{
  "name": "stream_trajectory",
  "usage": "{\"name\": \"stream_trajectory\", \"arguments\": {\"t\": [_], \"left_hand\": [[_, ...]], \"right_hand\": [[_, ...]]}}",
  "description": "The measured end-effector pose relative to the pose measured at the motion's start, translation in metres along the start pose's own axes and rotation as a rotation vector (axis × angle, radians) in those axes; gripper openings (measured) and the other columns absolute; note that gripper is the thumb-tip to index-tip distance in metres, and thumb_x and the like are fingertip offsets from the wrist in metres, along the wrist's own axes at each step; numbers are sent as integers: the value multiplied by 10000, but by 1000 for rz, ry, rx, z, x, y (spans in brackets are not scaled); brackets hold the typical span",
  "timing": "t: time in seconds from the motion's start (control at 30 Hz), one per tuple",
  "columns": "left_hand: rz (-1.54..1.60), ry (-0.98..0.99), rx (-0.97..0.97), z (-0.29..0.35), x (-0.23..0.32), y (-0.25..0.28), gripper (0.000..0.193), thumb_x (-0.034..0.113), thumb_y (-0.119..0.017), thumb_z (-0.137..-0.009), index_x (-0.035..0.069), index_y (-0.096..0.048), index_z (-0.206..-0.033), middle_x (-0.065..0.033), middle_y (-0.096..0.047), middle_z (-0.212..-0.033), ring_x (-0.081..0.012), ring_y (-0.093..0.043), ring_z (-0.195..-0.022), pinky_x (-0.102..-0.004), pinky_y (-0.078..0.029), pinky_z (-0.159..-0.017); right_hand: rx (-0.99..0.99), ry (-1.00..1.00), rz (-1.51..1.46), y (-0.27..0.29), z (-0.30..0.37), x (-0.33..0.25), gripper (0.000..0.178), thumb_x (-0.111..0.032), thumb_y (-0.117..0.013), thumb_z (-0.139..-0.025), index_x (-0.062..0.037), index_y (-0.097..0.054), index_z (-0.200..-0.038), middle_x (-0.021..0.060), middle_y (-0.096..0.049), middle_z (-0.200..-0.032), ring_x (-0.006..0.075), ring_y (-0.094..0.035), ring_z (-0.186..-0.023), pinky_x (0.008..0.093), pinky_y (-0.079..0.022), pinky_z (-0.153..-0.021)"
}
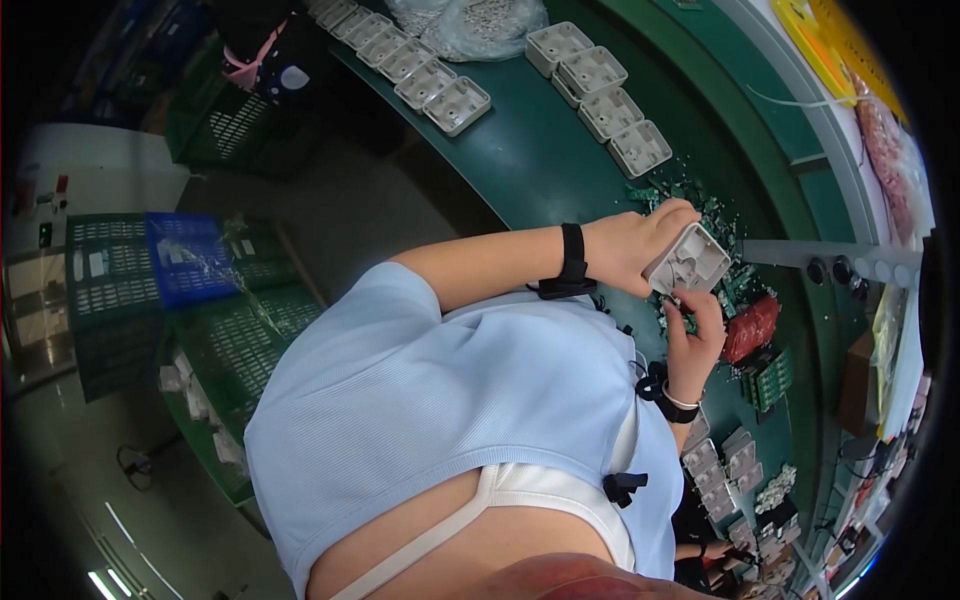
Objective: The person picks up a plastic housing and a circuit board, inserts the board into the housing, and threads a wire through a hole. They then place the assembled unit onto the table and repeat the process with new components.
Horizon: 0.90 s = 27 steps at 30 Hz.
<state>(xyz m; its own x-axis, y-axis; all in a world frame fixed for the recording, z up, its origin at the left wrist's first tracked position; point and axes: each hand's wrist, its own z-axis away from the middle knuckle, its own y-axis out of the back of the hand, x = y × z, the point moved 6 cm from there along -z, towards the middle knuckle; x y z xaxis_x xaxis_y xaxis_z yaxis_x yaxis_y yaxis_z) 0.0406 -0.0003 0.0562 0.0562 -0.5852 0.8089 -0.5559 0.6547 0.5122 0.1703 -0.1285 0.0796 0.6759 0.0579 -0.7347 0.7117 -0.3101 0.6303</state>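
A green counter (505, 150) curves from the far left round to the near right, its middle strewn with a heap of small green circuit boards (722, 212). Over that heap is the white box (702, 262), open side up and tilted. The left hand (635, 245) has its grip closed on the box's left side, covering part of it; the right hand (700, 345) is at the box's near edge, thumb and fingertips close together, its grip narrow, and whether it pinches anything is too small to tell. A grey metal bar (785, 253) juts in from the right, ending just beside the box, and a red bag (752, 330) lies right of the right hand, with stacked green boards (768, 380) next to it. Far on the counter, two rows of open boxes (610, 112) stand with bare green surface between them, and clear bags of small pale parts (490, 25) lie behind. More boxes (712, 478) sit at the near right, where another person's hands (715, 550) show. To the left, across the grey floor (330, 195), are green crates (110, 270) and a blue crate (187, 260). A yellow bin (825, 40) is at the far right.
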Motion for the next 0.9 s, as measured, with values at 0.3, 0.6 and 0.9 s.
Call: {"name": "stream_trajectory", "arguments": {"t": [0.3,0.6,0.9], "left_hand": [[5,55,8,1,-5,1,1072,102,-823,-609,38,-249,-1511,-228,-337,-1524,-475,-660,-996,-492,-595,-820],[30,109,23,2,-18,1,1063,119,-834,-609,50,-268,-1506,-214,-357,-1514,-462,-664,-1016,-485,-596,-842],[80,121,-12,-6,-20,-12,1041,171,-845,-609,39,-300,-1486,-220,-379,-1496,-452,-623,-1134,-483,-575,-899]], "right_hand": [[15,82,52,-9,4,-7,255,79,-759,-807,-10,-694,-1037,119,-676,-1027,261,-672,-910,315,-527,-820],[42,134,151,-20,8,0,290,61,-749,-852,1,-690,-1130,116,-697,-1087,209,-669,-913,280,-523,-813],[178,-311,-320,-27,18,60,287,27,-761,-859,2,-701,-1140,104,-691,-1108,131,-643,-907,278,-523,-762]]}}
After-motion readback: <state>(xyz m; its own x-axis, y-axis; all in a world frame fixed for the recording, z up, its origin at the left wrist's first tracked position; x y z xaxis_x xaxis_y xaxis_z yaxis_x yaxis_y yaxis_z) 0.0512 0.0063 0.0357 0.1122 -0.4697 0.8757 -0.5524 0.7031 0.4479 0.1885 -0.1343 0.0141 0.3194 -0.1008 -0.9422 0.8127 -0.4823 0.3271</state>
